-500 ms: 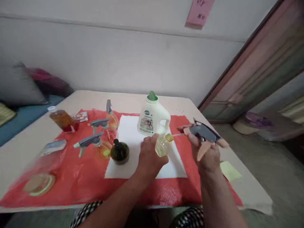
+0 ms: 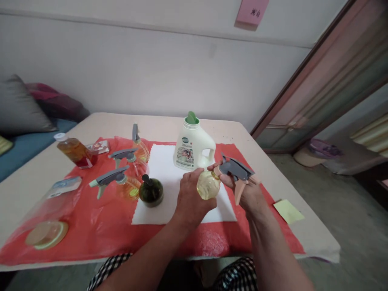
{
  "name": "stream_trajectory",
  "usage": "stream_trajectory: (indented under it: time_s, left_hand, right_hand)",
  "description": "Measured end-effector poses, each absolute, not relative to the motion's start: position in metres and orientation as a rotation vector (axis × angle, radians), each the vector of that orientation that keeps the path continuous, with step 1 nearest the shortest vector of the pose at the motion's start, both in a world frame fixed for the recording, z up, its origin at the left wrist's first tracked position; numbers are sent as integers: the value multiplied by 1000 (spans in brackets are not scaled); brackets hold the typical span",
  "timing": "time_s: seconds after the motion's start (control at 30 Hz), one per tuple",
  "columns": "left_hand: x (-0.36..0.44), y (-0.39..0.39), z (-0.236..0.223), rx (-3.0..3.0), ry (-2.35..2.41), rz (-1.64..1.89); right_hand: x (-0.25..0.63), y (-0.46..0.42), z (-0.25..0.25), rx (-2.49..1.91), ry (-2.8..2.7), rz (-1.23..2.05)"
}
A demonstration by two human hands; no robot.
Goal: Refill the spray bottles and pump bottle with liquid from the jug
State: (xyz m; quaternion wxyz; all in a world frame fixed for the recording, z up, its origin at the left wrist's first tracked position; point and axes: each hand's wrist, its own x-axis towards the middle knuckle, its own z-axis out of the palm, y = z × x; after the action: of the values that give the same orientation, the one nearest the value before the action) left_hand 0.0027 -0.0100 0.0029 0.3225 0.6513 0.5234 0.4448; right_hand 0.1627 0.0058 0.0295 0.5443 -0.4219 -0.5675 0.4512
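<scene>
My left hand (image 2: pixel 191 198) is wrapped round a small clear yellowish spray bottle (image 2: pixel 208 185), tilted with its neck toward the right. In my right hand (image 2: pixel 242 194) is a grey and peach trigger spray head (image 2: pixel 236 169), its collar against the bottle's mouth. The dip tube no longer shows outside the bottle. Just behind stands a pale green detergent jug (image 2: pixel 194 145) with a green piece (image 2: pixel 191 118) in its open mouth. A dark green round bottle (image 2: pixel 151 193) with a black top sits left of my left hand.
Several trigger spray bottles (image 2: pixel 129 188) stand on the red sheet (image 2: pixel 100 226) at left, near an amber-filled bottle (image 2: pixel 74 151). A round lidded container (image 2: pixel 47 234) lies front left. White paper (image 2: pixel 169 161) is under the jug; a yellow note (image 2: pixel 288 211) lies at the right edge.
My right hand has moved left with the spray head, bringing its collar to the bottle's neck. The tube, visible between them before, has gone inside. My left hand keeps hold of the bottle.
</scene>
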Motion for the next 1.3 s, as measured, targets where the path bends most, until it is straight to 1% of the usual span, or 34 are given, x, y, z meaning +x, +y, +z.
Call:
stream_trajectory:
  time_s: [0.27, 0.57, 0.73, 0.9, 1.13, 1.3]
  left_hand:
    - [3, -11, 11, 1597, 1345, 1168]
    - [2, -12, 9, 1466, 1210, 1063]
    - [2, -13, 11, 1603, 1380, 1086]
    - [7, -10, 9, 1835, 1544, 1184]
    - [5, -8, 14, 1576, 1476, 1024]
    - [5, -9, 16, 1562, 1466, 1058]
  right_hand:
    - [159, 8, 19, -865, -1237, 1108]
    - [160, 8, 28, -839, -1188, 1174]
    - [154, 8, 24, -957, -1233, 1050]
    - [124, 6, 21, -988, -1007, 915]
    - [109, 5, 21, -1026, -872, 950]
    - [120, 9, 19, -934, -838, 923]
